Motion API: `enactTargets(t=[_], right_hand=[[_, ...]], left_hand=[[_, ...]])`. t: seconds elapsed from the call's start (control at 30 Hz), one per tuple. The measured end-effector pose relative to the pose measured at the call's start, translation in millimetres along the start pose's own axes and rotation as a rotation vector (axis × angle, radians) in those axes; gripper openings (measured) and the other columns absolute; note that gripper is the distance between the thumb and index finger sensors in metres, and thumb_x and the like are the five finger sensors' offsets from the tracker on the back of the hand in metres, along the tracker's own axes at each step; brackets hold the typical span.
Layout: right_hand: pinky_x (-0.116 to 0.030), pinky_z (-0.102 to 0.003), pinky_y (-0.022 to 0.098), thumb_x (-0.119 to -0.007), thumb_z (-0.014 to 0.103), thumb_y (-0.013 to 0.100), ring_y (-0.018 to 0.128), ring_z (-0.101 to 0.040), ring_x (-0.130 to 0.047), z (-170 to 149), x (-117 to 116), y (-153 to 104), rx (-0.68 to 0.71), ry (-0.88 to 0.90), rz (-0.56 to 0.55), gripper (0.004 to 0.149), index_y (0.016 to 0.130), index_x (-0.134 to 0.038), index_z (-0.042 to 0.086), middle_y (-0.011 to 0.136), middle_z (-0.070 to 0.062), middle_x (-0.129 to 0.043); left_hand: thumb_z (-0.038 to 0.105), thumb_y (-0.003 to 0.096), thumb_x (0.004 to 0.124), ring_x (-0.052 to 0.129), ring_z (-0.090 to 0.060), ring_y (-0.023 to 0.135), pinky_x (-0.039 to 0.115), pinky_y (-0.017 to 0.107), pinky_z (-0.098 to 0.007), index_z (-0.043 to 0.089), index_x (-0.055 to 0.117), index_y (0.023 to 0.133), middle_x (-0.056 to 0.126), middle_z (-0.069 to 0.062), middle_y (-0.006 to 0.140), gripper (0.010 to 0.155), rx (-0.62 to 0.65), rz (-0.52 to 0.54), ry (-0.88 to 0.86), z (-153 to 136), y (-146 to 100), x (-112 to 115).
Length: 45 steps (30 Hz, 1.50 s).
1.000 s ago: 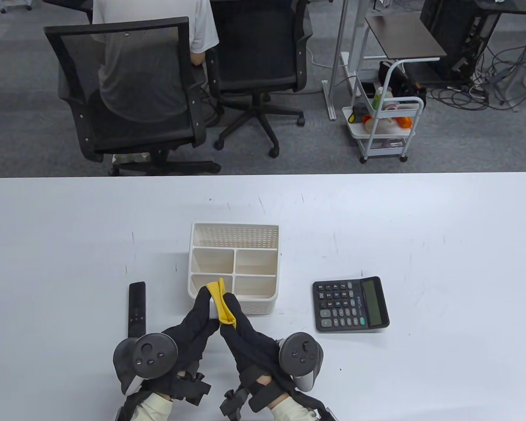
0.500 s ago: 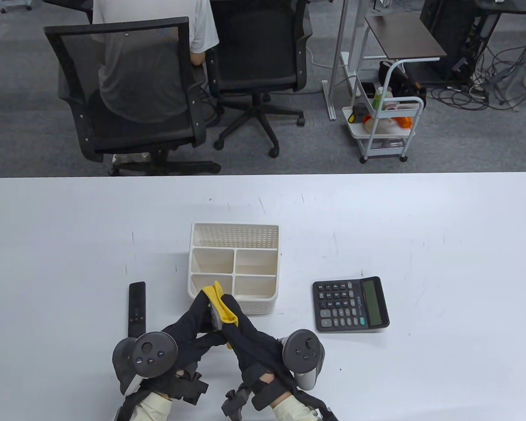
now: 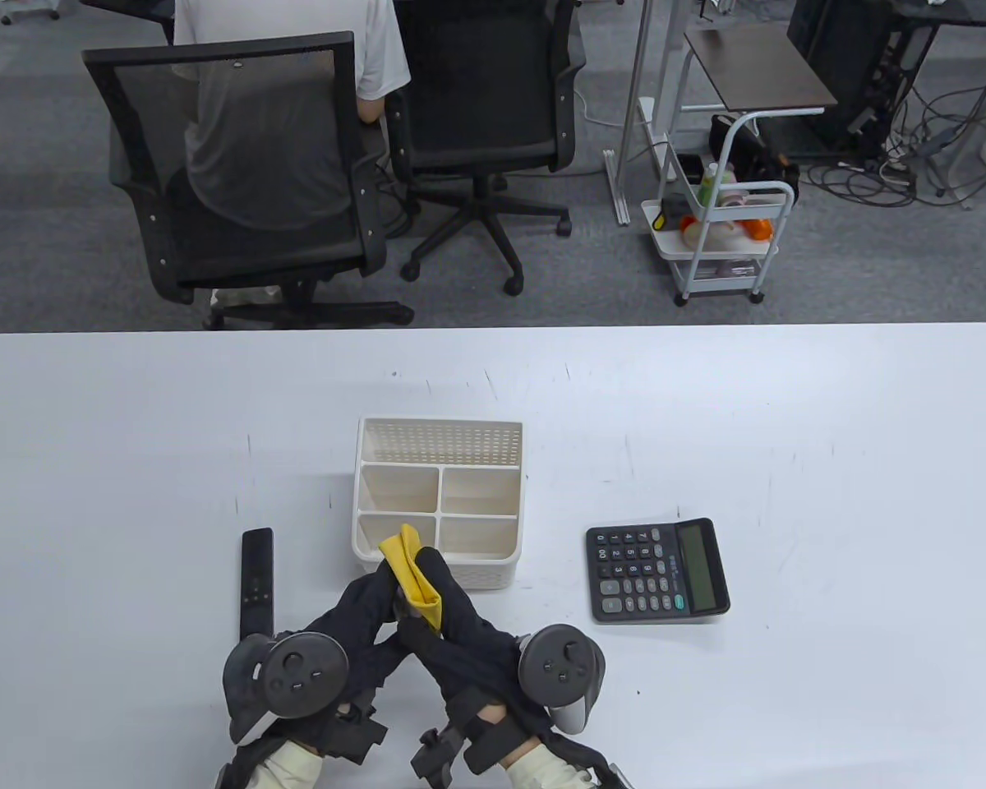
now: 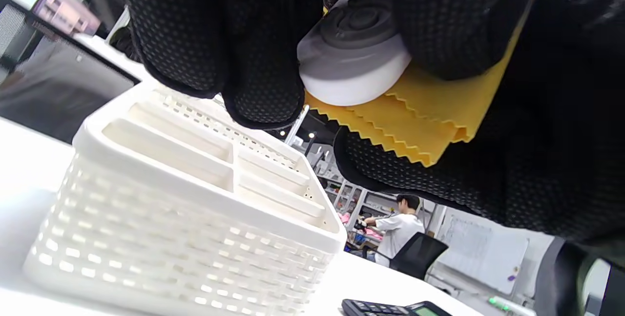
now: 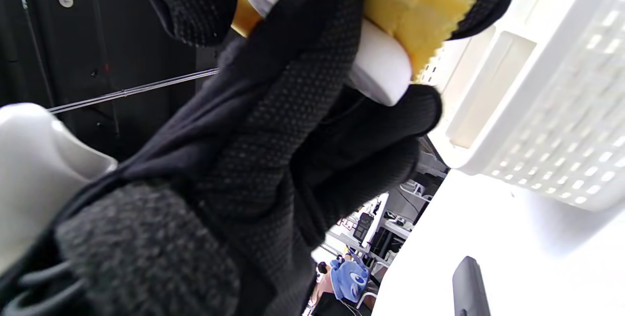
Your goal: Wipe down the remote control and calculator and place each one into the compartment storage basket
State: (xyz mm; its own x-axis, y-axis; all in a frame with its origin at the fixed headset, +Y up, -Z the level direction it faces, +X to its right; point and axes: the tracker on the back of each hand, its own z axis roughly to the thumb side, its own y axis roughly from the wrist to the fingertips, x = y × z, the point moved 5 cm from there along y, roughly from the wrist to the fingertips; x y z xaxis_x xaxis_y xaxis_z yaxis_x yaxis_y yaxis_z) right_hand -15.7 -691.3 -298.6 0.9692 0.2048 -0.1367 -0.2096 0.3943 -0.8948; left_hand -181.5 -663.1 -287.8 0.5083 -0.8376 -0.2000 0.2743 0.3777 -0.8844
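Note:
Just in front of the basket, my left hand (image 3: 375,590) grips a white remote control (image 4: 352,68) with a grey round button pad. My right hand (image 3: 429,577) pinches a yellow cloth (image 3: 412,569) folded over that remote (image 5: 382,68). In the table view the remote is almost hidden between the gloves. The cloth's zigzag edge (image 4: 415,123) hangs under the remote's end. A white compartment storage basket (image 3: 438,436) stands at the table's middle with nothing in its compartments. To its right a black calculator (image 3: 657,571) lies flat on the table.
A slim black remote (image 3: 255,579) lies left of my left hand, beside the basket. The white table (image 3: 830,460) stretches wide to both sides. Beyond its far edge are office chairs (image 3: 238,164), a seated person and a small white cart (image 3: 727,238).
My left hand has drawn back toward the near edge and turned a little. The yellow cloth has shifted slightly along the white remote. Basket, calculator and black remote have not moved.

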Motion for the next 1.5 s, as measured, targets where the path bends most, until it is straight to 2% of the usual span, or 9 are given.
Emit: enactTargets(t=[0.2, 0.33, 0.5, 0.73, 0.87, 0.97, 1.13, 1.27, 1.5], right_hand=[[-0.071, -0.059, 0.055, -0.072, 0.026, 0.057, 0.085, -0.047, -0.081, 3.1, 8.1, -1.7, -0.001, 0.024, -0.078, 0.054, 0.106, -0.062, 0.006, 0.104, -0.027, -0.074], [-0.069, -0.06, 0.057, -0.071, 0.028, 0.058, 0.088, -0.048, -0.077, 13.5, 5.8, -1.9, 0.054, -0.007, -0.064, 0.052, 0.106, -0.065, 0.009, 0.108, -0.027, -0.068], [-0.067, -0.062, 0.057, -0.069, 0.028, 0.059, 0.091, -0.05, -0.071, 10.0, 3.5, -2.1, 0.036, 0.034, -0.053, 0.053, 0.107, -0.062, 0.008, 0.11, -0.029, -0.061], [-0.069, -0.062, 0.056, -0.068, 0.027, 0.059, 0.086, -0.05, -0.079, 14.2, 4.6, -1.0, 0.047, 0.002, -0.035, 0.053, 0.106, -0.064, 0.005, 0.106, -0.031, -0.069], [-0.065, -0.064, 0.058, -0.068, 0.028, 0.059, 0.091, -0.051, -0.071, 17.3, 1.5, -1.0, 0.067, -0.006, -0.02, 0.053, 0.107, -0.063, 0.007, 0.111, -0.029, -0.06], [-0.066, -0.064, 0.058, -0.068, 0.028, 0.059, 0.091, -0.051, -0.071, 9.2, 3.5, -0.8, 0.037, 0.032, -0.024, 0.053, 0.108, -0.062, 0.007, 0.111, -0.029, -0.06], [-0.068, -0.063, 0.056, -0.067, 0.028, 0.06, 0.089, -0.05, -0.074, 3.0, 1.2, -1.3, 0.006, 0.037, -0.012, 0.055, 0.108, -0.058, 0.002, 0.108, -0.032, -0.066], [-0.067, -0.063, 0.057, -0.068, 0.028, 0.059, 0.088, -0.051, -0.075, 13.3, -1.8, -1.9, 0.053, 0.008, 0.004, 0.054, 0.107, -0.063, 0.004, 0.108, -0.031, -0.067], [-0.064, -0.066, 0.058, -0.067, 0.029, 0.06, 0.092, -0.049, -0.071, 6.9, 0.1, -1.7, 0.031, 0.062, -0.011, 0.055, 0.109, -0.059, 0.007, 0.11, -0.027, -0.064]], left_hand=[[0.048, 0.0436, 0.088, 0.107, -0.019, 0.07, 0.092, 0.055, -0.043, 0.024, 0.052, 0.109, 0.086, -0.011, 0.091, 0.078, -0.092, 0.014, -0.036, -10.0, 0.0, -2.0], [0.049, 0.044, 0.088, 0.108, -0.018, 0.069, 0.092, 0.055, -0.043, 0.024, 0.053, 0.109, 0.086, -0.011, 0.091, 0.078, -0.088, 0.005, -0.041, -13.2, -0.4, -2.6], [0.049, 0.0442, 0.088, 0.107, -0.018, 0.07, 0.091, 0.056, -0.043, 0.026, 0.053, 0.109, 0.085, -0.01, 0.093, 0.077, -0.022, 0.006, 0.039, -0.8, -1.3, -3.9], [0.047, 0.0454, 0.087, 0.107, -0.02, 0.071, 0.09, 0.056, -0.044, 0.024, 0.052, 0.109, 0.085, -0.011, 0.093, 0.077, -0.1, 0.008, -0.021, -14.3, -0.3, -6.1], [0.046, 0.0452, 0.088, 0.105, -0.022, 0.074, 0.089, 0.058, -0.045, 0.028, 0.052, 0.109, 0.083, -0.009, 0.096, 0.076, -0.011, -0.028, -0.011, -5.7, 0.0, -4.4], [0.044, 0.0454, 0.087, 0.104, -0.023, 0.075, 0.088, 0.059, -0.046, 0.026, 0.051, 0.109, 0.083, -0.01, 0.096, 0.076, -0.003, -0.043, 0.013, -2.4, 0.3, -1.5], [0.042, 0.0455, 0.083, 0.105, -0.023, 0.073, 0.089, 0.057, -0.046, 0.019, 0.048, 0.11, 0.083, -0.013, 0.095, 0.076, -0.06, -0.03, -0.09, -10.2, 0.8, -0.8], [0.046, 0.0447, 0.083, 0.108, -0.018, 0.069, 0.092, 0.054, -0.042, 0.015, 0.049, 0.109, 0.085, -0.011, 0.092, 0.079, -0.128, -0.014, -0.039, -21.1, 0.4, -4.6], [0.047, 0.044, 0.085, 0.107, -0.017, 0.069, 0.091, 0.056, -0.042, 0.018, 0.05, 0.108, 0.084, -0.011, 0.092, 0.079, -0.016, -0.01, -0.067, -7.7, 0.4, -5.8]])
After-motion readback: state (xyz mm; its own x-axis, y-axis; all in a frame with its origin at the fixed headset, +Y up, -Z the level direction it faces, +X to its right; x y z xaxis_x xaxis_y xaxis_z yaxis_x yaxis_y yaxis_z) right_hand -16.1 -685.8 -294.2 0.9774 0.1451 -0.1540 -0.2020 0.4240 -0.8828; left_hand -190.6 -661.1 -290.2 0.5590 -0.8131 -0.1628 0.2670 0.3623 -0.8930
